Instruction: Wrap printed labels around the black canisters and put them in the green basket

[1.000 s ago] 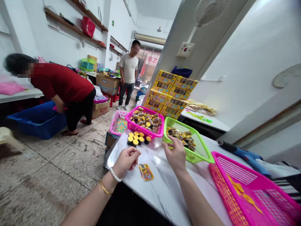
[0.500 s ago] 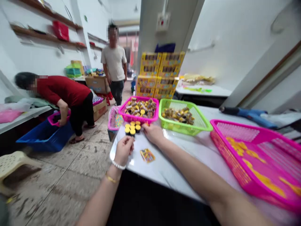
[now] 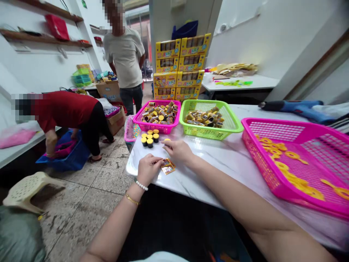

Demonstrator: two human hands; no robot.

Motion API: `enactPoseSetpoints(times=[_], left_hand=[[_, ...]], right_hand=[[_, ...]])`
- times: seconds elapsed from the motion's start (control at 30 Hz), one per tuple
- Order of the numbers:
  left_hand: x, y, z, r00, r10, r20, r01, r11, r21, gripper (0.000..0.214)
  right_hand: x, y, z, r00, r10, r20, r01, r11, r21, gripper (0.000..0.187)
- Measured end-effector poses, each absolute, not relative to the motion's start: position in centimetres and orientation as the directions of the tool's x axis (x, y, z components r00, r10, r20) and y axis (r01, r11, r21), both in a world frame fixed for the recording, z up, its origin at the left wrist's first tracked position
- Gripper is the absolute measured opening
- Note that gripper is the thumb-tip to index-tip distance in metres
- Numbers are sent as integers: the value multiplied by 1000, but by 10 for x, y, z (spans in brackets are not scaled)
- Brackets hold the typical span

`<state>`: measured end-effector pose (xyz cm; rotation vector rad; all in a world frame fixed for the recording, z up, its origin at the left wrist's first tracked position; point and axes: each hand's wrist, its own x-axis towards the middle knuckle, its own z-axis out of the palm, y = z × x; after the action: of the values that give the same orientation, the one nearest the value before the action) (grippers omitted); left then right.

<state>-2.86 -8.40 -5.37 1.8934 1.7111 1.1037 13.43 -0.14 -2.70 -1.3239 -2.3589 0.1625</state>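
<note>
My left hand (image 3: 147, 168) rests curled on the white marble table (image 3: 218, 163), its fingertips touching small colourful stickers (image 3: 167, 166). Just beyond, my right hand (image 3: 177, 149) pinches a small yellow-topped black pot (image 3: 167, 140). Several like pots (image 3: 149, 138) stand grouped at the table's far left. Behind them a pink basket (image 3: 159, 115) and a green basket (image 3: 209, 118) hold many more pots.
A large pink basket (image 3: 297, 160) with yellow rings sits at the right, a blue tool (image 3: 297, 107) behind it. Yellow boxes (image 3: 178, 65) are stacked beyond. One person in red bends over a blue bin (image 3: 69, 154); another stands near the doorway. A plastic stool (image 3: 27, 189) is on the floor.
My right hand came back from the green basket to the pots near the table edge with a pot. My left hand moved onto the stickers. The standing person walked closer.
</note>
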Motion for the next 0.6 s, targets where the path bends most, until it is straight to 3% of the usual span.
enactPoseSetpoints(times=[0.13, 0.33, 0.6], left_hand=[[-29, -87, -54, -114, 933, 340, 694, -170, 700, 19], [-20, -86, -55, -65, 948, 312, 850, -111, 516, 18], [-16, -82, -50, -100, 949, 300, 840, -81, 537, 15]], right_hand=[[131, -6, -21, -345, 782, 519, 620, 605, -499, 49], [130, -6, -15, -314, 768, 559, 571, 623, -535, 52], [130, -3, -18, -312, 741, 595, 497, 661, -562, 50]])
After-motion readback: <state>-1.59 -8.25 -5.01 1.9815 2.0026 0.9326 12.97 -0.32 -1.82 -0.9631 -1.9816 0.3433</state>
